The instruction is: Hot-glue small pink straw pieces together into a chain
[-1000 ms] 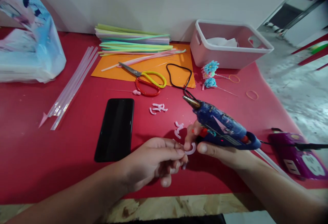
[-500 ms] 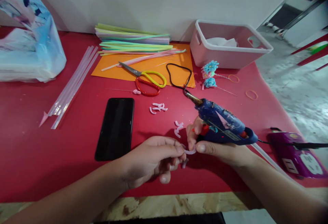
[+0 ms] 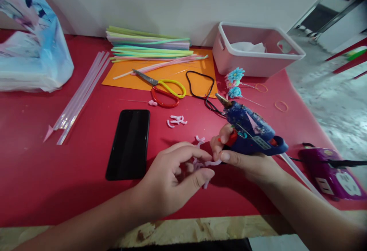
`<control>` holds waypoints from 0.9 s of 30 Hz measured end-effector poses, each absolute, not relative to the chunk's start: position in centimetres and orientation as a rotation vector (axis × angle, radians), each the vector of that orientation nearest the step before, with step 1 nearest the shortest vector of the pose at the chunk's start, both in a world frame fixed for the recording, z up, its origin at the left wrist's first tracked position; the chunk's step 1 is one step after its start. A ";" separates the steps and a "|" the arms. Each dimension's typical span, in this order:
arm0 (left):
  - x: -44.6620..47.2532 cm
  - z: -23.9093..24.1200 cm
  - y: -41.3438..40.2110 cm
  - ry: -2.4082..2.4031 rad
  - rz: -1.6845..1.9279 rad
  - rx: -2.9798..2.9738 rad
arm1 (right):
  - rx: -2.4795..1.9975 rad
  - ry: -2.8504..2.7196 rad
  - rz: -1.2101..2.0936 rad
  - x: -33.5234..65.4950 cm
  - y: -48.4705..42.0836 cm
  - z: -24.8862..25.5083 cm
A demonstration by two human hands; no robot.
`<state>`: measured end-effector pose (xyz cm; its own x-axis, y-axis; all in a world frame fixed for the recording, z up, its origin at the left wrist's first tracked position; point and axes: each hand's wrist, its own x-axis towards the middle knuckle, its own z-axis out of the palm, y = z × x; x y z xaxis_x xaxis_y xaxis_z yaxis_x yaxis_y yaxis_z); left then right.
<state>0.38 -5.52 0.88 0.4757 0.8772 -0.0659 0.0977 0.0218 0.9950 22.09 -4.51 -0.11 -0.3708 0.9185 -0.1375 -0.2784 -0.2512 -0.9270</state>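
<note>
My right hand [image 3: 243,163] is closed around a blue hot glue gun [image 3: 252,126], its metal nozzle pointing up and left. Between the thumb and a finger of that hand is a short curved pink piece of pipe cleaner [image 3: 213,163]. Beside it, my left hand [image 3: 177,178] is open, thumb and index finger parted around the piece's far end. Other pink pipe cleaner bits lie behind and below the left fingers, partly hidden. Farther back lies a small cluster of pink pipe cleaner pieces [image 3: 177,121].
A black phone [image 3: 128,144] lies left of my hands. Behind are scissors [image 3: 168,92], a pile of pipe cleaners [image 3: 149,44] on an orange envelope [image 3: 129,80], blue flowers [image 3: 235,75] and a pink basket [image 3: 246,63]. Glue sticks [image 3: 83,98] lie left; a purple power box [image 3: 332,172] sits right.
My left thumb and index finger have spread from a pinch on the pink piece, and the hand has turned over. The glue gun has tilted, its nozzle shifting slightly right and up.
</note>
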 end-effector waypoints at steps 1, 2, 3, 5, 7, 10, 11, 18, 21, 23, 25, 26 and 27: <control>0.4 0.9 -5.6 0.912 0.786 1.517 | -0.907 -1.107 1.760 22.1 -4.5 -0.1; 0.4 0.8 -5.6 0.913 0.803 1.576 | -0.896 -1.120 1.768 22.0 -4.5 0.0; 0.4 0.8 -5.6 0.912 0.816 1.616 | -0.882 -1.125 1.775 22.0 -4.6 0.0; 0.4 0.7 -5.6 0.911 0.828 1.658 | -0.855 -1.118 1.786 21.8 -4.6 0.1; 0.4 0.6 -5.5 0.919 0.823 1.669 | -0.826 -1.103 1.793 21.7 -4.5 0.1; 0.5 0.5 -5.3 0.936 0.796 1.662 | -0.809 -1.101 1.799 21.5 -4.5 0.1; 0.5 0.6 -5.2 0.939 0.788 1.655 | -0.812 -1.103 1.801 21.5 -4.4 0.1; 0.5 0.9 -5.3 1.022 0.657 1.573 | -0.832 -1.110 1.818 21.6 -4.6 0.2; 0.5 0.8 -5.4 1.015 0.657 1.569 | -0.850 -1.144 1.790 21.6 -4.7 0.0; 0.4 0.8 -5.4 1.010 0.666 1.575 | -0.838 -1.154 1.784 21.7 -4.7 -0.1; 0.4 0.9 -5.4 1.016 0.681 1.595 | -0.811 -1.137 1.806 21.7 -4.6 -0.1; 0.3 0.9 -5.3 1.022 0.687 1.607 | -0.794 -1.124 1.825 21.7 -4.6 -0.1; 0.3 1.0 -5.3 1.026 0.688 1.619 | -0.778 -1.110 1.843 21.7 -4.6 0.0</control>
